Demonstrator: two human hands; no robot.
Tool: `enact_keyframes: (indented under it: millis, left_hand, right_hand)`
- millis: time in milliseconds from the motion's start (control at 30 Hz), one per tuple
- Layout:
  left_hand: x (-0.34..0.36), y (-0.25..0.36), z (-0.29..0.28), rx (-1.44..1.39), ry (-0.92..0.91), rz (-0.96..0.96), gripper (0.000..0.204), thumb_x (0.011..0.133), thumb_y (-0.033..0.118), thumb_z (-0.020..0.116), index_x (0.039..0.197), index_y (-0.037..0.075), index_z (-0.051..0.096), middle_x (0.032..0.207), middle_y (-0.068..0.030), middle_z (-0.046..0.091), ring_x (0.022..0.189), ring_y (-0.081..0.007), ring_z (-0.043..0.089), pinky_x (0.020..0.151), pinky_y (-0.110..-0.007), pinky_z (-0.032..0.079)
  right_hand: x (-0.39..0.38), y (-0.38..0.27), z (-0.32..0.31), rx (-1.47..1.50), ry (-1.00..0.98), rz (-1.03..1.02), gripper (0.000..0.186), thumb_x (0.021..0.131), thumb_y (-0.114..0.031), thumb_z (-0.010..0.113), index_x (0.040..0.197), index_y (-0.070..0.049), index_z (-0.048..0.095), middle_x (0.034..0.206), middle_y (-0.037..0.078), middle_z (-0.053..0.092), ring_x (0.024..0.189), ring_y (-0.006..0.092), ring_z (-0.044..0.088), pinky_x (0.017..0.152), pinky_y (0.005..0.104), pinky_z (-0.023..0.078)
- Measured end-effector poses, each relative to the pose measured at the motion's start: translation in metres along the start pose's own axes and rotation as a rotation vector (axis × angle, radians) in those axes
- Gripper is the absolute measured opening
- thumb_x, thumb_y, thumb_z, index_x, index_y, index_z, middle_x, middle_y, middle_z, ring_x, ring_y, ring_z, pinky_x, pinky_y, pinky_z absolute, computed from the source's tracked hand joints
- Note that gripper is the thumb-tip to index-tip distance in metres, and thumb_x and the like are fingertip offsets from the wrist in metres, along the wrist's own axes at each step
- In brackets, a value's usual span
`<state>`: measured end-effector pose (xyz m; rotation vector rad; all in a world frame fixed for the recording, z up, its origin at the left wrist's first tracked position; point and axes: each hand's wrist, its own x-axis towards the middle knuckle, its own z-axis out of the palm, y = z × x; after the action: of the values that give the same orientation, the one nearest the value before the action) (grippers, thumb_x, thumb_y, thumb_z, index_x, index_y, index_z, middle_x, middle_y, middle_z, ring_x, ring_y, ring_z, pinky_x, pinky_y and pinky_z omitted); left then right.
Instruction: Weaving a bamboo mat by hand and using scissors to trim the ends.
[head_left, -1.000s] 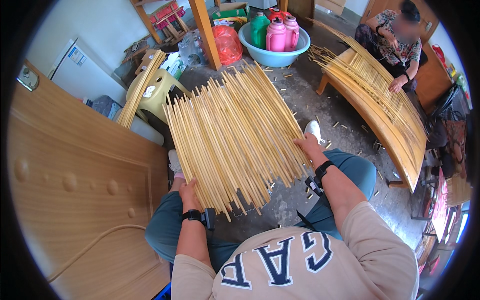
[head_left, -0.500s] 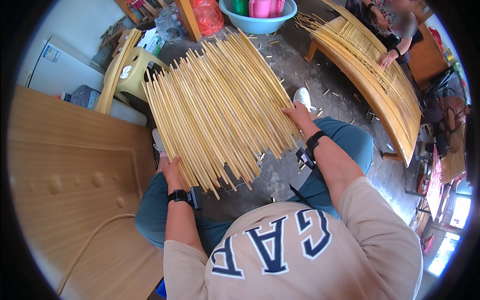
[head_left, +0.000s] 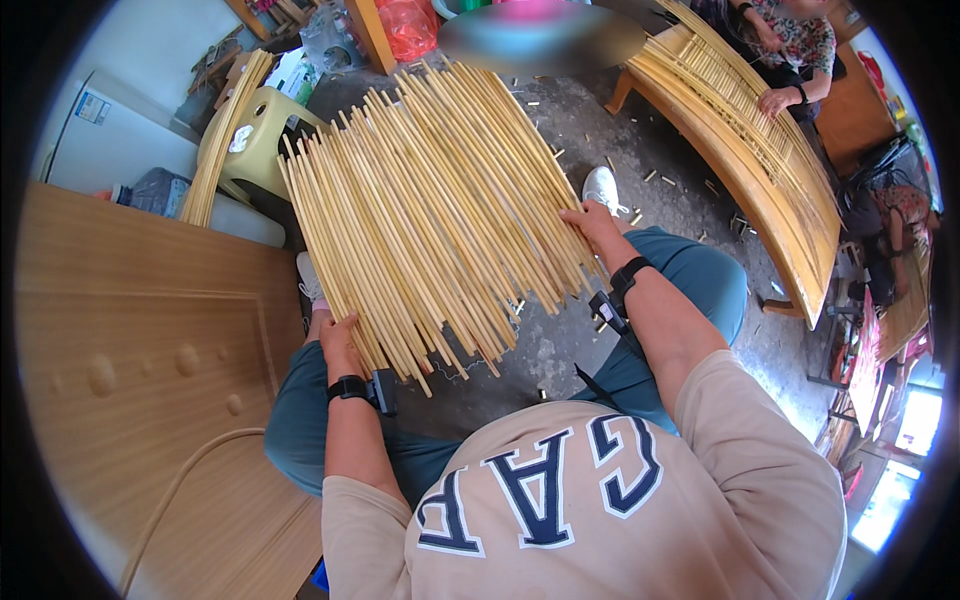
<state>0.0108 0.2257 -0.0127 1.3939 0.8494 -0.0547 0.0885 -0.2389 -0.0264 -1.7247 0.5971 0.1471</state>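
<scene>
A wide mat of pale yellow bamboo sticks (head_left: 430, 215), laid side by side with uneven ends, spreads in front of me above my knees. My left hand (head_left: 341, 342) grips its near left edge, the thumb lying on top and the other fingers hidden beneath. Around the right edge, close to its near end, my right hand (head_left: 594, 229) is closed in the same way. Narrow gaps show between some sticks, and a thin thread hangs by the near ends.
A long curved wooden bench (head_left: 735, 150) at the right bears more sticks, with another person's hand (head_left: 778, 102) on them. A wooden panel (head_left: 150, 300) stands close on my left. Beyond are a plastic stool (head_left: 258, 135) and a stick bundle (head_left: 225, 140). Cut stick pieces litter the floor.
The whole view has shifted slightly, the mat and left hand now a little further left in it. Both hands keep their hold on the mat.
</scene>
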Motion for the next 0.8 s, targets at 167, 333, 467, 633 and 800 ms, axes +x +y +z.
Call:
enact_keyframes:
  millis: [167, 333, 467, 633, 800]
  left_hand:
    - [0.007, -0.004, -0.005, -0.038, -0.042, -0.019, 0.020, 0.077, -0.001, 0.062, 0.092, -0.001, 0.048, 0.087, -0.0157, 0.059, 0.071, -0.0270, 0.060, 0.059, -0.039, 0.050]
    - [0.010, -0.007, -0.005, 0.017, 0.026, -0.019, 0.019, 0.077, 0.000, 0.062, 0.091, -0.001, 0.049, 0.086, -0.0139, 0.059, 0.071, -0.0260, 0.059, 0.060, -0.039, 0.048]
    - [0.019, -0.012, -0.006, 0.000, 0.032, 0.012, 0.020, 0.076, -0.001, 0.064, 0.090, -0.001, 0.049, 0.087, -0.0132, 0.059, 0.072, -0.0253, 0.058, 0.062, -0.038, 0.047]
    - [0.033, -0.020, -0.010, 0.019, 0.012, 0.022, 0.023, 0.074, -0.002, 0.064, 0.092, -0.002, 0.050, 0.088, -0.0135, 0.059, 0.073, -0.0244, 0.058, 0.063, -0.037, 0.047]
    - [0.030, -0.016, -0.007, 0.057, 0.000, -0.009, 0.021, 0.075, -0.001, 0.064, 0.092, -0.002, 0.051, 0.087, -0.0129, 0.060, 0.073, -0.0239, 0.058, 0.063, -0.036, 0.047]
  right_hand:
    - [-0.008, -0.010, 0.001, 0.099, -0.043, 0.045, 0.028, 0.071, -0.013, 0.073, 0.081, 0.002, 0.053, 0.074, 0.013, 0.058, 0.067, 0.0206, 0.059, 0.054, 0.0357, 0.046]
    - [-0.005, -0.006, 0.004, 0.077, -0.004, 0.074, 0.023, 0.075, -0.013, 0.070, 0.085, 0.000, 0.055, 0.076, 0.009, 0.058, 0.065, 0.0167, 0.057, 0.056, 0.0317, 0.047]
    - [-0.004, -0.001, 0.003, 0.127, -0.027, 0.026, 0.028, 0.071, -0.013, 0.073, 0.081, 0.001, 0.050, 0.075, 0.012, 0.056, 0.067, 0.0189, 0.058, 0.054, 0.0353, 0.046]
    - [-0.005, -0.001, 0.004, 0.136, 0.005, 0.052, 0.028, 0.071, -0.012, 0.073, 0.080, 0.001, 0.050, 0.074, 0.012, 0.057, 0.066, 0.0192, 0.058, 0.055, 0.0357, 0.046]
    - [0.000, 0.005, 0.006, 0.116, -0.002, 0.029, 0.029, 0.071, -0.015, 0.073, 0.078, 0.001, 0.050, 0.072, 0.012, 0.056, 0.065, 0.0185, 0.057, 0.054, 0.0357, 0.045]
